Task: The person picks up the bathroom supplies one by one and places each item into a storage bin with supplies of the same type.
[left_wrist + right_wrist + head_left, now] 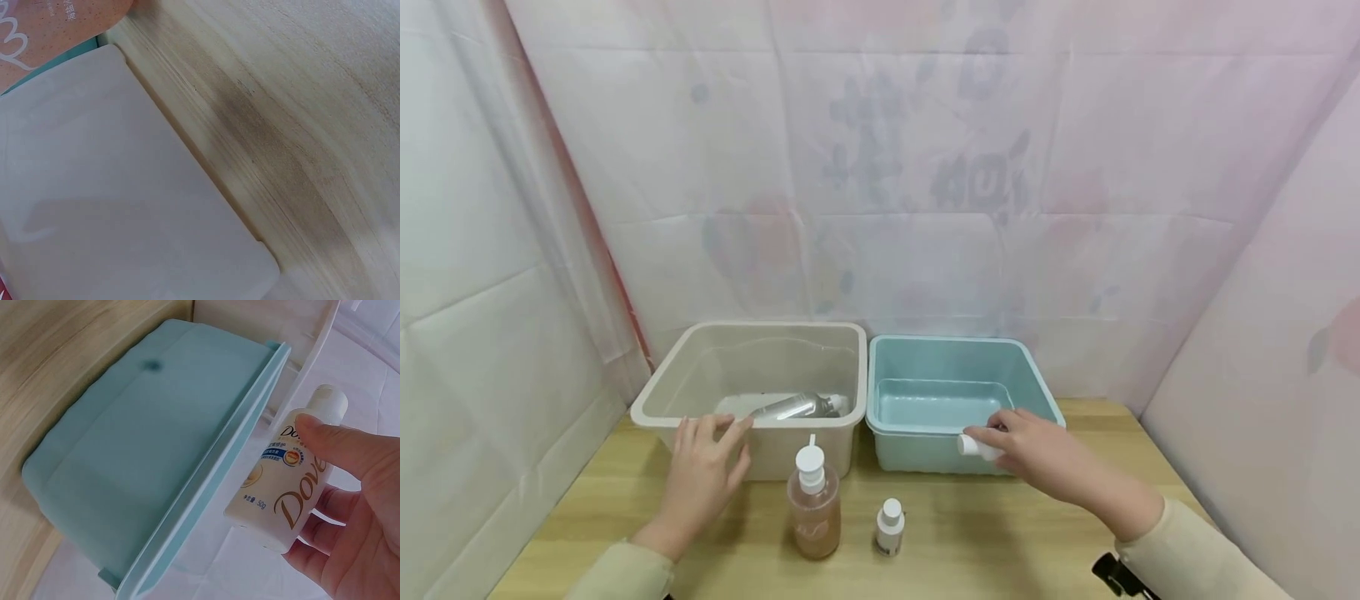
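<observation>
My right hand (1030,450) grips a small white Dove bottle (284,481) over the front rim of the light blue basin (144,425). In the right wrist view the thumb lies across the label and the fingers curl behind. My left hand (703,467) is at the front rim of the beige basin (748,333), its fingertips resting right at the edge. Inside that basin a clear bottle (797,407) with a white top lies on its side. The left wrist view shows the basin's outer wall (125,169), with the hand itself out of sight.
A pump bottle (816,521) of pinkish-brown liquid stands upright on the wooden table (985,533) before the beige basin. To its right stands a small white bottle (891,529). Pale printed sheeting (910,183) hangs behind and at both sides.
</observation>
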A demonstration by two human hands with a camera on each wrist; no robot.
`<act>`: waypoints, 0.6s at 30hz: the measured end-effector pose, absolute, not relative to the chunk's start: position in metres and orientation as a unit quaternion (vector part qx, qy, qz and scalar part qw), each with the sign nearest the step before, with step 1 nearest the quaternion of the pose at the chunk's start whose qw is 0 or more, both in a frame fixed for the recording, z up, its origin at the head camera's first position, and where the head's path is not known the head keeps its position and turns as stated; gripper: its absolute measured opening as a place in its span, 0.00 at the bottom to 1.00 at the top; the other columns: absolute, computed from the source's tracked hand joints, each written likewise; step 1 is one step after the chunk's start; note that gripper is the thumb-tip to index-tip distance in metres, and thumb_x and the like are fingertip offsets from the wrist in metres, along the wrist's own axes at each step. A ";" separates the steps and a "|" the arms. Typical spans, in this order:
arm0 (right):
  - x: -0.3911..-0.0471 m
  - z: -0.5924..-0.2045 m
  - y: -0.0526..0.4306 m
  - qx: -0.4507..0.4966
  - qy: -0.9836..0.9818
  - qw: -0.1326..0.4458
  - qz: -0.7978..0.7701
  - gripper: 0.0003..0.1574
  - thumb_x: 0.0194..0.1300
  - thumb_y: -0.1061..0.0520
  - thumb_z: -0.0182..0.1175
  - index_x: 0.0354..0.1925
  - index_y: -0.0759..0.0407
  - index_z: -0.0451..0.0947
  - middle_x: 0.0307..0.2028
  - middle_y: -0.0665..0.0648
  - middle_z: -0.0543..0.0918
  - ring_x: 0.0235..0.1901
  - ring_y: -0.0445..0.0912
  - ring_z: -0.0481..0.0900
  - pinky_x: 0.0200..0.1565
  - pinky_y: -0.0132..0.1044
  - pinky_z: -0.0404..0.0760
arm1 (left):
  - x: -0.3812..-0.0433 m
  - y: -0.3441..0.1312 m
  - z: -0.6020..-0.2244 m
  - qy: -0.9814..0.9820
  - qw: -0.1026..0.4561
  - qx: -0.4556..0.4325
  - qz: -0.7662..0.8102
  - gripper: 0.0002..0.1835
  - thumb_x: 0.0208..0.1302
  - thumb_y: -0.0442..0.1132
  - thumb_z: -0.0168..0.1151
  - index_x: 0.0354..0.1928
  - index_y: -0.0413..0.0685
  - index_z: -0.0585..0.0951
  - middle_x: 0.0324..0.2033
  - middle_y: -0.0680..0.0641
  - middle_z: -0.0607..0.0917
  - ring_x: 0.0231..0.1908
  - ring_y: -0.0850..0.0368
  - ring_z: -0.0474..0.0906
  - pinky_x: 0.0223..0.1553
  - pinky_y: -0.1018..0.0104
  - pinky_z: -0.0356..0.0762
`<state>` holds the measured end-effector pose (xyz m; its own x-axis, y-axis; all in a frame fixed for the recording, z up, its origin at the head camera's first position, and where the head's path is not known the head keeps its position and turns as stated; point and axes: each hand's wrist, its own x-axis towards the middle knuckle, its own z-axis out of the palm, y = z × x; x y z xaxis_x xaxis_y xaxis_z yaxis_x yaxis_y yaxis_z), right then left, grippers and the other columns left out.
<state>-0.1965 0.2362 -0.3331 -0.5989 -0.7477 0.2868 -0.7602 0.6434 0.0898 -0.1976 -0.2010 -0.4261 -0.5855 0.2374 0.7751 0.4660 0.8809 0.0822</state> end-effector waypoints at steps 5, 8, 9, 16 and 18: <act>-0.197 -0.329 0.238 0.419 -0.894 0.157 0.023 0.32 0.45 0.65 0.70 0.52 0.51 0.78 0.36 0.50 0.76 0.30 0.44 0.73 0.30 0.33 0.76 | -0.202 -0.198 -0.424 -0.879 0.409 -0.200 -0.141 0.18 0.47 0.37 0.59 0.44 0.43 0.81 0.39 0.36 0.75 0.39 0.37 0.71 0.47 0.27 0.61; -0.195 -0.330 0.239 0.419 -0.895 0.150 0.028 0.32 0.46 0.65 0.69 0.52 0.51 0.78 0.36 0.49 0.76 0.30 0.42 0.72 0.30 0.32 0.75 | -0.202 -0.197 -0.425 -0.876 0.414 -0.203 -0.142 0.18 0.47 0.37 0.59 0.43 0.42 0.81 0.38 0.35 0.75 0.38 0.37 0.70 0.47 0.28 0.61; -0.194 -0.331 0.239 0.419 -0.896 0.148 0.029 0.32 0.46 0.65 0.69 0.52 0.51 0.77 0.36 0.49 0.76 0.30 0.42 0.72 0.32 0.34 0.76 | -0.202 -0.197 -0.425 -0.875 0.415 -0.204 -0.142 0.18 0.47 0.37 0.58 0.43 0.42 0.81 0.38 0.35 0.75 0.38 0.36 0.70 0.46 0.28 0.62; -0.184 -0.336 0.237 0.412 -0.897 0.154 0.032 0.33 0.45 0.63 0.70 0.52 0.48 0.77 0.36 0.48 0.76 0.30 0.42 0.71 0.28 0.32 0.75 | -0.192 -0.200 -0.431 -0.873 0.420 -0.200 -0.143 0.18 0.47 0.39 0.55 0.42 0.42 0.81 0.37 0.36 0.76 0.38 0.36 0.70 0.45 0.27 0.62; -0.182 -0.337 0.237 0.410 -0.897 0.163 0.030 0.33 0.44 0.63 0.70 0.52 0.47 0.77 0.36 0.48 0.76 0.31 0.43 0.71 0.28 0.32 0.75 | -0.190 -0.201 -0.432 -0.875 0.417 -0.197 -0.145 0.18 0.48 0.39 0.56 0.43 0.42 0.81 0.37 0.35 0.76 0.38 0.36 0.70 0.45 0.28 0.61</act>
